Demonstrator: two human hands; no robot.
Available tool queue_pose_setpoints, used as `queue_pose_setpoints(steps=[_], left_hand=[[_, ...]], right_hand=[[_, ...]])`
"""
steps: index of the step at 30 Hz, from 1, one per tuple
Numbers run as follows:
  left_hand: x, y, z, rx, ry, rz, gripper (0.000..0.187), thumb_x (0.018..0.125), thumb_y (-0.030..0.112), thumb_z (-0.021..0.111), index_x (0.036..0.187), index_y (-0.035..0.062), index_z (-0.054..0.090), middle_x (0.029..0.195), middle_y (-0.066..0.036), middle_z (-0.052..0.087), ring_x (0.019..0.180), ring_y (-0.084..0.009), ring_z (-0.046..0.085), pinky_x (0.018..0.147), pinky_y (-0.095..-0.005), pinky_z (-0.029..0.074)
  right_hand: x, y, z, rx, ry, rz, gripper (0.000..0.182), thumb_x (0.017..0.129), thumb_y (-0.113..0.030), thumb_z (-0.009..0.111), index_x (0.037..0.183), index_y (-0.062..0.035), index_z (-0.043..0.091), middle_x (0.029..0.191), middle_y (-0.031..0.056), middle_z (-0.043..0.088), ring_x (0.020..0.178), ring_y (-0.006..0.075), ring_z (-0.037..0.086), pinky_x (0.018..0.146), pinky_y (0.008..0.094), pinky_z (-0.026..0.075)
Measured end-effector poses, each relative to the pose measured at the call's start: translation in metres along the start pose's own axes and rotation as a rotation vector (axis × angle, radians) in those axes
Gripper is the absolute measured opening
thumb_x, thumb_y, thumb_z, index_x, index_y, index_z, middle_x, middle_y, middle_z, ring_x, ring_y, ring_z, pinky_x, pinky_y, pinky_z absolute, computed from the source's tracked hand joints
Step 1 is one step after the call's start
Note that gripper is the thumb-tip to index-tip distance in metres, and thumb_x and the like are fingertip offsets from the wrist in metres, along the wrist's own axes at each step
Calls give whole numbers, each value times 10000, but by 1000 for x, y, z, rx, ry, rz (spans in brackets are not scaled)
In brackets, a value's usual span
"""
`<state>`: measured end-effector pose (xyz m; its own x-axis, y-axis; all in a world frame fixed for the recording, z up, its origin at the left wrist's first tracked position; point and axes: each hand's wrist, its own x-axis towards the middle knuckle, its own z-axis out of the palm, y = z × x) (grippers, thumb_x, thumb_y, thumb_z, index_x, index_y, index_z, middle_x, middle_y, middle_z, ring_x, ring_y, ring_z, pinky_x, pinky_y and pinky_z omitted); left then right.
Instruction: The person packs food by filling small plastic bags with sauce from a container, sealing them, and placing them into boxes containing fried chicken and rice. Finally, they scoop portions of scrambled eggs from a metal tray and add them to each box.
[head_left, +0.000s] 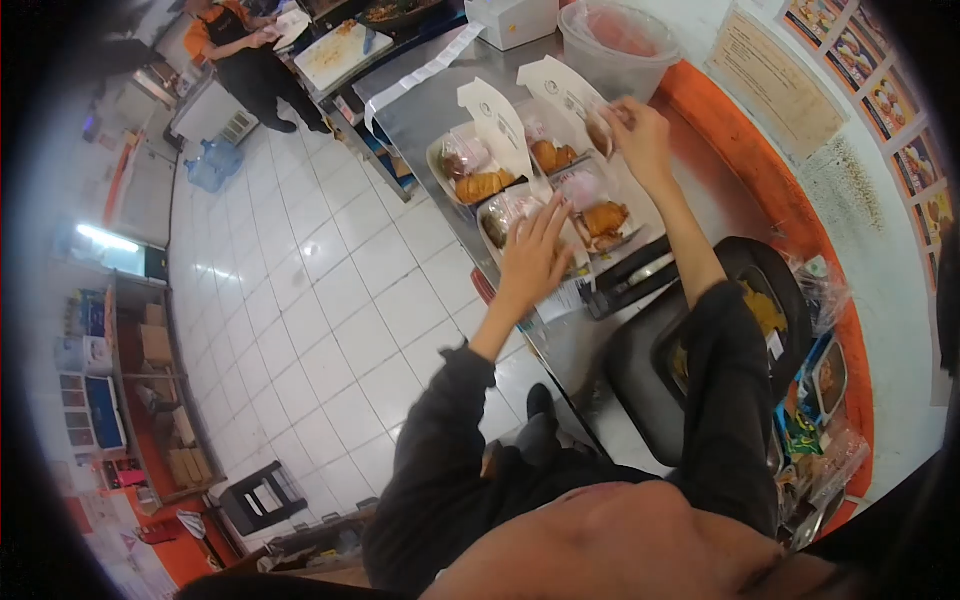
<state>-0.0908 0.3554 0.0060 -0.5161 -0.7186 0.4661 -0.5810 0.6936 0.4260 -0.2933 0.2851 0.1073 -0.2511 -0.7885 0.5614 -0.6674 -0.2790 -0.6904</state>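
Several open white boxes stand together on a metal table (pixel 405 115). The back left box (pixel 440 160) holds browned food (pixel 485 186) and a wrapped item. My left hand (pixel 540 245), its fingers spread, lies over the front left box, whose contents it partly covers. In the front right box are a pinkish wrapped bundle (pixel 580 188) and browned pieces (pixel 604 222). My right hand (pixel 640 135) has its fingers bent together around a small brownish item (pixel 600 133) beside the raised lid (pixel 560 85) of the back right box.
Black trays (pixel 640 375) with yellow food stand near my right forearm. A clear plastic tub (pixel 615 50) and a white box (pixel 512 22) sit at the table's far end. Packets (pixel 800 430) lie by the orange wall edge. Another person (pixel 235 45) stands at a far counter.
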Motion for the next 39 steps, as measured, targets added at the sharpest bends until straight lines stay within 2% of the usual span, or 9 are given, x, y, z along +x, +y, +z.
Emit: queue_pose_setpoints(steps=[6,9,16,19,24,28,30,34,39], left_hand=[[-8,7,-16,-69,-64,-67,617,845,181,543,1401,98,286,1457,-87,286,1265,-268,374,1055,-443,238],[-1,-2,-5,-192,-22,10,625,838,158,546,1398,65,284,1443,-123,304,1289,-282,348,1060,-427,230],[11,34,30,-243,1,111,626,853,158,552,1391,-3,273,1426,-205,303,1327,-344,274,1075,-438,193],[12,111,26,-570,-60,83,534,866,152,549,1340,-2,357,1412,-204,320,1306,-366,295,1069,-447,201],[-8,221,31,-781,-32,521,102,845,132,584,906,54,605,1278,-156,475,1253,-360,354,1038,-457,242],[-41,297,33,-816,-270,599,45,828,96,584,829,64,615,1214,-104,529,1227,-342,392,1019,-429,269],[-61,316,50,-910,-435,649,47,830,87,576,838,71,620,1175,-88,551,1219,-319,405,1008,-421,279],[-108,341,69,-934,-505,650,49,833,79,577,842,59,621,1109,-99,581,1138,-297,491,942,-387,359],[-169,380,80,-1007,-1083,297,221,835,107,624,1025,3,582,973,-124,627,895,-219,612,795,-303,479]], right_hand=[[57,76,119,344,-303,464,331,787,-223,688,954,55,619,716,125,663,598,186,636,612,287,518],[39,83,122,-126,-141,279,447,813,-263,659,1125,38,547,798,144,664,644,194,632,617,324,511],[-150,-37,-81,268,-30,155,225,861,-139,608,1064,-46,634,860,64,655,660,117,606,602,256,470],[-265,-63,-180,63,244,385,147,848,-76,621,981,-25,658,819,53,654,685,88,611,601,225,471],[-470,-73,-296,-364,826,981,153,859,-137,631,754,-28,610,664,10,582,603,63,530,558,196,414],[-577,-64,-307,-360,468,1110,117,718,-75,690,731,11,611,631,77,576,567,156,526,556,294,418],[-597,-45,-283,-739,334,917,105,722,-30,694,736,11,598,719,73,578,629,154,555,588,254,434],[-614,-47,-288,-495,395,1063,128,712,-28,698,762,16,589,773,91,578,674,184,574,606,270,443],[-578,-102,-326,-291,375,906,144,701,13,660,799,12,554,894,110,573,824,244,577,704,300,449]])
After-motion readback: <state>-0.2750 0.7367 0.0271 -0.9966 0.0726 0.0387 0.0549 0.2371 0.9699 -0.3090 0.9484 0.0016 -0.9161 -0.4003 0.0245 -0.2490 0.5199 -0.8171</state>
